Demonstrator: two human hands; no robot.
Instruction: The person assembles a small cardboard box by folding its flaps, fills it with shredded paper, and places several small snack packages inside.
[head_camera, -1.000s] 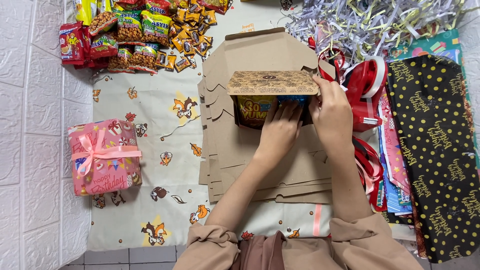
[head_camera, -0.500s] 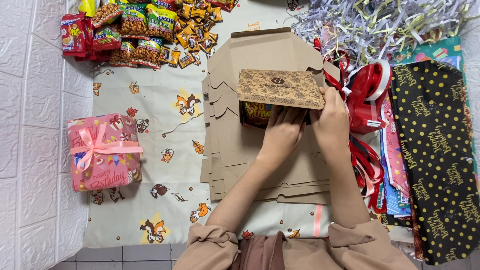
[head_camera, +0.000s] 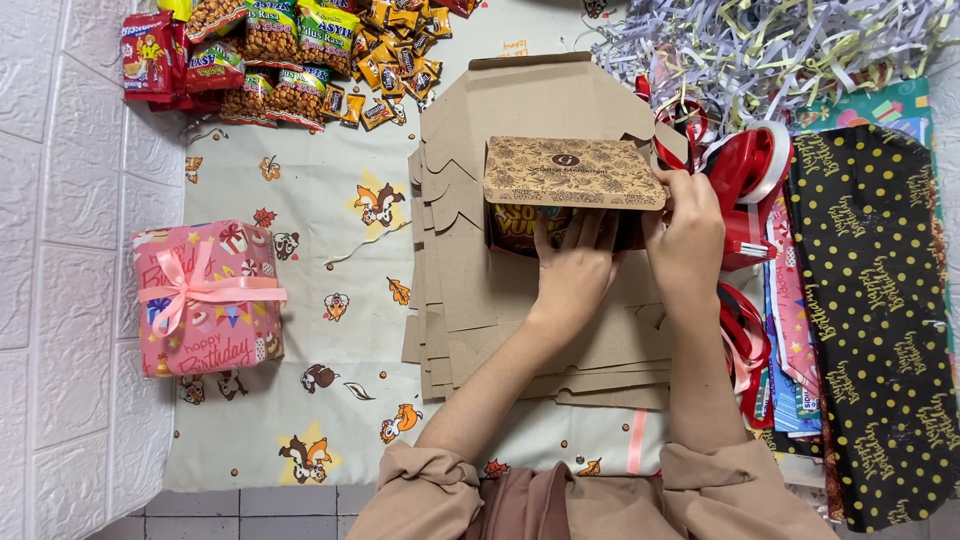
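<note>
A brown patterned cardboard box (head_camera: 573, 172) stands on a stack of flat unfolded brown boxes (head_camera: 480, 300), its lid lowered over snack packets (head_camera: 515, 225) inside. My left hand (head_camera: 575, 265) presses flat against the box's near side, fingers over the packets. My right hand (head_camera: 688, 235) grips the box's right end, thumb on the lid's right edge. Both forearms reach up from the bottom in tan sleeves.
A pink wrapped gift with a ribbon bow (head_camera: 208, 297) sits at the left. Snack packets and candies (head_camera: 285, 55) lie at the top left, shredded paper (head_camera: 770, 45) at the top right. A red tape dispenser (head_camera: 750, 165), ribbons and black dotted wrapping paper (head_camera: 870, 310) fill the right side.
The box lid has swung down from nearly upright to almost flat over the packets. My left hand shifted lower on the front; my right hand stayed at the right end.
</note>
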